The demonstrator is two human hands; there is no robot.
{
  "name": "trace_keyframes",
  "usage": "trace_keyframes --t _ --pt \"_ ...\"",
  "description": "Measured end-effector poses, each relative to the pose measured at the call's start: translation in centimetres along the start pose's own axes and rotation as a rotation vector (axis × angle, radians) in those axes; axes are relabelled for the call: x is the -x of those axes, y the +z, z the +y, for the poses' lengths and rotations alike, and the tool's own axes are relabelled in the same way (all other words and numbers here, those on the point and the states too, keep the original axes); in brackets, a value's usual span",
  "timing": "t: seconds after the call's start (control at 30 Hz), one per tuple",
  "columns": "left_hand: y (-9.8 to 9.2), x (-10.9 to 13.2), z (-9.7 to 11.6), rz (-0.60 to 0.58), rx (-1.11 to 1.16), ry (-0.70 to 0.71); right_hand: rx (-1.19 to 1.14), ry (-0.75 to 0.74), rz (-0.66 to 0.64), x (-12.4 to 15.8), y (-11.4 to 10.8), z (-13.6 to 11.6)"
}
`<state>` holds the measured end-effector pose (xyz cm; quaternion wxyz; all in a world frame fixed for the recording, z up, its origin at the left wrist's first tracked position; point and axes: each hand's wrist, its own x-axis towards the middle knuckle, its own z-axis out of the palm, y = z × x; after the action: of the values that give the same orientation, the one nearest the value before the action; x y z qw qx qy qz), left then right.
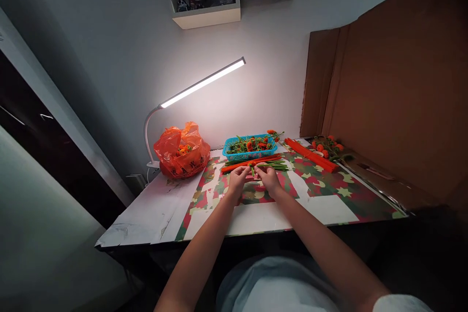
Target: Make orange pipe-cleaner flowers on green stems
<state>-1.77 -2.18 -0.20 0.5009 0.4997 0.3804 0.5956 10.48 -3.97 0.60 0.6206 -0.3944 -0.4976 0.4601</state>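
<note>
My left hand [238,179] and my right hand [268,177] meet over the patterned table cover [321,190], fingers pinched together on a small orange and green craft flower [252,166] held between them. Just beyond the fingertips lie loose orange and green pipe-cleaner stems [256,162]. Behind those stands a blue basket [249,147] filled with finished orange flowers on green stems.
An orange plastic bag [182,151] sits at the left by a lit desk lamp [197,85]. A bundle of orange sticks [310,154] and more orange flowers [327,146] lie at the right. Brown cardboard [387,92] walls the right side. A wall shelf [208,12] hangs above.
</note>
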Motion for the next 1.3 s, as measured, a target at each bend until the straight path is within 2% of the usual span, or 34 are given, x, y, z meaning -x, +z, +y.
trace_keyframes --t 0.1,0.17,0.3,0.37,0.43,0.53,0.7,0.8,0.93,1.03,1.17,1.3 --pt "0.0 0.1 0.5 0.01 0.035 -0.02 0.111 -0.047 -0.027 0.0 -0.2 0.1" --pt "-0.1 0.1 0.7 0.044 0.009 0.015 0.192 -0.15 -0.008 -0.1 -0.6 -0.2" --pt "-0.5 -0.1 0.5 0.096 -0.144 0.156 0.328 -0.363 0.149 -0.3 -1.6 -0.9" --pt "-0.7 -0.1 0.3 0.062 -0.273 0.246 0.544 -0.443 0.154 -0.4 -1.9 -0.9" --pt "-0.7 -0.1 0.1 0.011 -0.394 0.327 0.788 -0.483 0.066 -0.5 -2.0 -0.7" --pt "-0.7 0.0 -0.1 -0.038 -0.514 0.41 0.993 -0.487 -0.033 -0.3 -1.8 -0.2" --pt "-0.4 0.1 -0.2 -0.035 -0.594 0.469 1.099 -0.483 0.007 0.1 -1.4 0.0" --pt "-0.3 0.2 -0.1 -0.04 -0.647 0.504 1.065 -0.412 0.034 0.0 -1.1 0.1" --pt "-0.1 0.5 0.2 -0.141 -0.678 0.569 0.901 -0.183 0.046 -0.5 -1.0 0.2" --pt "0.1 0.6 0.3 -0.181 -0.732 0.594 0.845 -0.121 0.053 -0.8 -1.1 0.4" --pt "0.1 0.6 0.3 -0.051 -0.788 0.605 0.9 -0.185 0.103 -0.7 -1.1 0.5" --pt "0.1 0.4 -0.1 0.046 -0.708 0.541 1.055 -0.275 0.099 -0.2 -0.8 0.3"
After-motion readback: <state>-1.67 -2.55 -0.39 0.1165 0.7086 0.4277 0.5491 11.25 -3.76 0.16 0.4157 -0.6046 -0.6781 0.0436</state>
